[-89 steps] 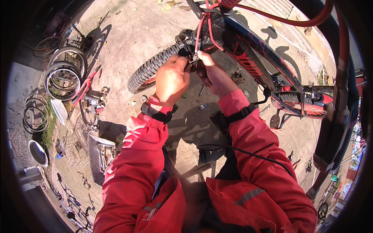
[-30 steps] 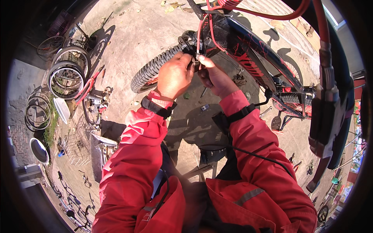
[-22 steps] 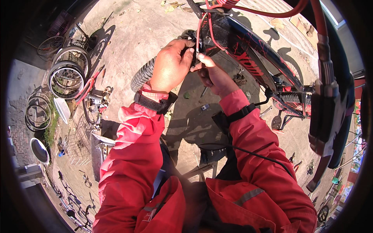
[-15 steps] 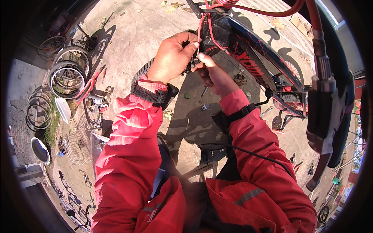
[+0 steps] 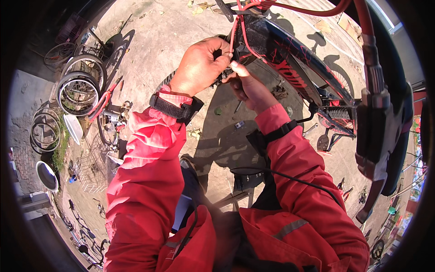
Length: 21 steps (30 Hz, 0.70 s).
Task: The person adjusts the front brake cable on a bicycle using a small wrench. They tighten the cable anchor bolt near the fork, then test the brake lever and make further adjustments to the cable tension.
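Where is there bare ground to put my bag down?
Widest is the concrete between the stacked wheels and left hand, leaves scattered at its top. A smaller shaded patch, with small bits on it, lies between the sleeves. It's crowded where that hand and the right hand meet by the red cable and bicycle frame, and among the stacked wheels.

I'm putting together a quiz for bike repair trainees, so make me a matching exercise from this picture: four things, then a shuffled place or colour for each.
Things
1. Thin cable
2. Wrist straps
3. Loose wheels
4. Knobbly tyre

Descriptions
A. Black, around the sleeves
B. Partly hidden behind the left hand
C. Red, running down to the left fingers
D. At the picture's left

Pairs: 1-C, 2-A, 3-D, 4-B
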{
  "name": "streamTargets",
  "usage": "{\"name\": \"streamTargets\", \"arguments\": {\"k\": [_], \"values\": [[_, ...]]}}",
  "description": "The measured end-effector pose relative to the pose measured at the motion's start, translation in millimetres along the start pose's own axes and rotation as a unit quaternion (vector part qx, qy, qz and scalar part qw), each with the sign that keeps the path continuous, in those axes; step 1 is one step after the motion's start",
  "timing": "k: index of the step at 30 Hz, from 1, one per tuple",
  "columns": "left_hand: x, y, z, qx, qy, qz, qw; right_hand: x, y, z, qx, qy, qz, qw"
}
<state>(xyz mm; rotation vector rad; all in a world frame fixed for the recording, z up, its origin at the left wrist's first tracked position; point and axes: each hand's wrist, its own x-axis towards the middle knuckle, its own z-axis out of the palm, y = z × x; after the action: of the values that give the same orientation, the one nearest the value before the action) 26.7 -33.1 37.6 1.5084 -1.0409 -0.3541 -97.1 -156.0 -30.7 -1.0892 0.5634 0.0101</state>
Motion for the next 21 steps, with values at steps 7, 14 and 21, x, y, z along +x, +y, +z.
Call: {"name": "streamTargets", "arguments": {"k": [7,14,21], "values": [[-15.7,2.1,-6.1,0.047,0.022,-0.060,0.997,-1.3,-2.7,-0.2,-0.008,0.002,0.017,1.000],[-49.0,-25.8,9.5,0.149,0.073,-0.039,0.985,-1.8,-7.7,4.0,-0.015,0.012,0.011,1.000],[-42.8,-23.4,17.7,0.288,0.078,0.062,0.952,-12.0,-14.4,8.0,0.019,-0.013,-0.008,1.000]]}}
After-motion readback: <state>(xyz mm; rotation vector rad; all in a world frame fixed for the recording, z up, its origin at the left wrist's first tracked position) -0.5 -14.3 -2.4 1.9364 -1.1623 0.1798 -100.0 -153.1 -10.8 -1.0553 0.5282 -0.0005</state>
